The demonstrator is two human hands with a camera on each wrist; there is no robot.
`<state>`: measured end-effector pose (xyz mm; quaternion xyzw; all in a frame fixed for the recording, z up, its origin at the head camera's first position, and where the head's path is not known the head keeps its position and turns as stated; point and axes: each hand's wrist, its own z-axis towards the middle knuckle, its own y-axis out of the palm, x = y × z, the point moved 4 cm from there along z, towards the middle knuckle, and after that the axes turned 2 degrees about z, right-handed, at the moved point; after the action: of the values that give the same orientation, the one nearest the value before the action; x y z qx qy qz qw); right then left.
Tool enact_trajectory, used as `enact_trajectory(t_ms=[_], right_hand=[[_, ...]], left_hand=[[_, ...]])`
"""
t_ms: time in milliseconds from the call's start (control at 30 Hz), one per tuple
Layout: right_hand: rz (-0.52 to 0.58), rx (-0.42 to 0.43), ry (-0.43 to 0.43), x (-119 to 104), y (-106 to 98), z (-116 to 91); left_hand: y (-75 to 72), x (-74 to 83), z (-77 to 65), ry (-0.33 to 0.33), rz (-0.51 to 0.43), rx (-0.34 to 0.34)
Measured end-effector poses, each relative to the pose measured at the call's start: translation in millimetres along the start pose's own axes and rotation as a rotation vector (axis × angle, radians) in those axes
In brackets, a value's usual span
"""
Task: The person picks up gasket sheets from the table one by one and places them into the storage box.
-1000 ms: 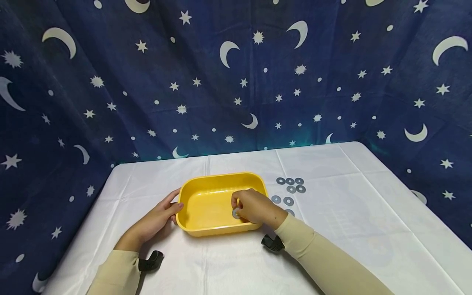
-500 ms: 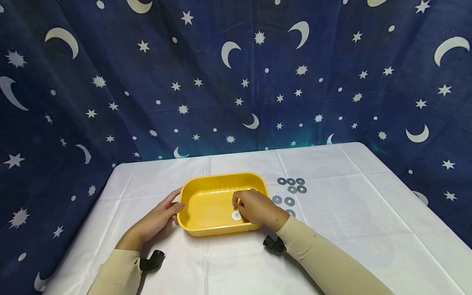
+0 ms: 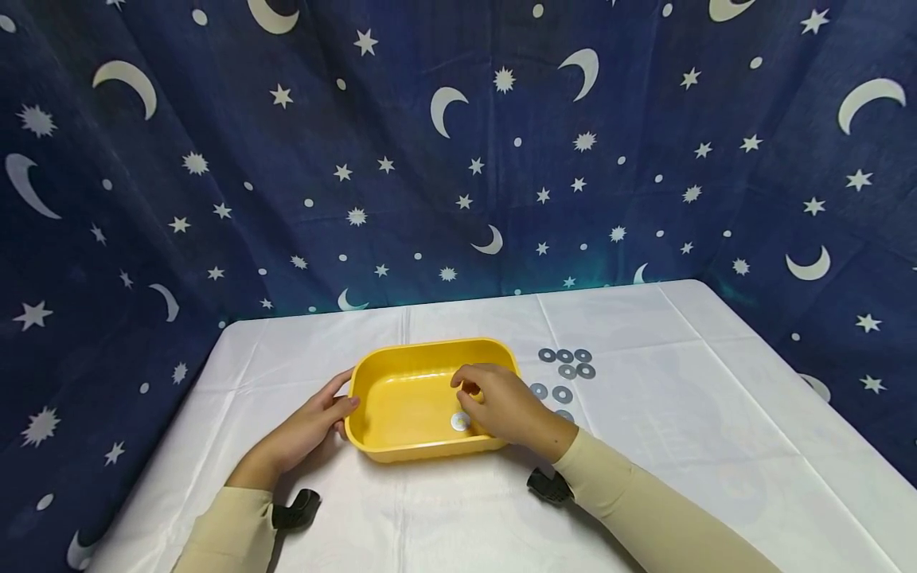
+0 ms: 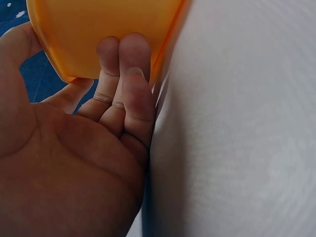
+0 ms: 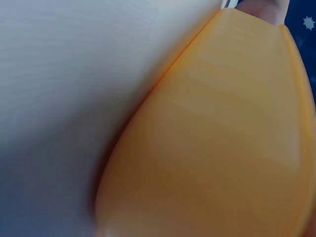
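A yellow plastic tub [image 3: 401, 410] stands on the white cloth in the head view. My left hand [image 3: 302, 434] holds its left end, thumb over the rim and fingers against the outer wall, as the left wrist view shows too. A single metal washer [image 3: 460, 422] lies flat on the tub's floor, toward the near right. Just above it, my right hand [image 3: 507, 403] reaches over the near right rim with bent fingers and thumb apart, nothing between them. The right wrist view shows mostly the tub's outer wall [image 5: 212, 133]; the right fingers are hidden there.
Several grey washers [image 3: 585, 371] lie flat on the cloth right of the tub, some partly covered by the tub's edge or my right hand. A dark blue star-and-moon curtain [image 3: 401, 183] hangs behind the white-covered table [image 3: 688, 446].
The washer pinched in my right fingers has been let go and lies on the tub's floor. My right hand has lifted slightly and its fingers have parted. The left hand keeps its hold.
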<state>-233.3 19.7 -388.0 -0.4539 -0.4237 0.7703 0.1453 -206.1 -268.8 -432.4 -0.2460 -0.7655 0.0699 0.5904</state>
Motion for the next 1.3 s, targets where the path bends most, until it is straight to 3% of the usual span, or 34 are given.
enact_trajectory(t_ms=[133,500,867,1300], right_hand=[[0.015,0.099,-0.064,-1,-12,-12],[0.067,0.199,-0.097,10,-35,-39],[0.065,0.233,-0.035,32,-59,-44],[0.053,0.198,0.062,60,-69,-39]], left_hand=[[0.2,0.2,-0.3,0.0,0.002,-0.002],[0.2,-1.0,-1.0,0.009,-0.001,-0.004],[0.8,1.2,-1.2,0.005,-0.013,-0.011],[-1.1,-0.6,0.9,-0.005,0.015,0.0]])
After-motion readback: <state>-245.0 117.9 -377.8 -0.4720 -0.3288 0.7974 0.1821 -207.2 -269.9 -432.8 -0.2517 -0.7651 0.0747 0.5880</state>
